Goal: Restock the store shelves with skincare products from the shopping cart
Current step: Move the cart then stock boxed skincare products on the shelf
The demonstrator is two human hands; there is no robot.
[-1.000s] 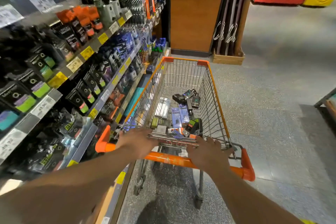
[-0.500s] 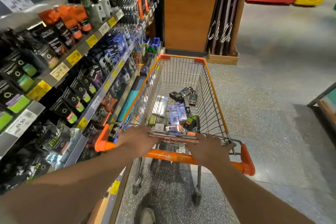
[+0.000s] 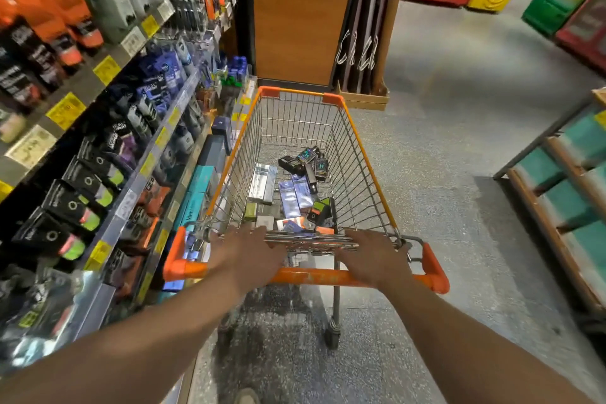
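Both hands on cart (image 3: pixel 367 154) handle (image 3: pixel 314 278). L hand (image 3: pixel 249 251) lies over handle's left part, fingers (image 3: pixel 259 231) fairly straight, reaching fwd onto wire rim w/o curling round. R hand (image 3: pixel 372 256) same on right part, fingers extended, holding nothing. Boxes (image 3: pixel 293 193) lie loose on cart floor, mostly near handle end. Shelves (image 3: pixel 137 154) just left of cart, stocked w/ bottles & boxes.

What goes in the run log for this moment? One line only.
stage: pushing cart | left hand: on handle | right hand: on handle | boxes: in cart | shelves: to the left
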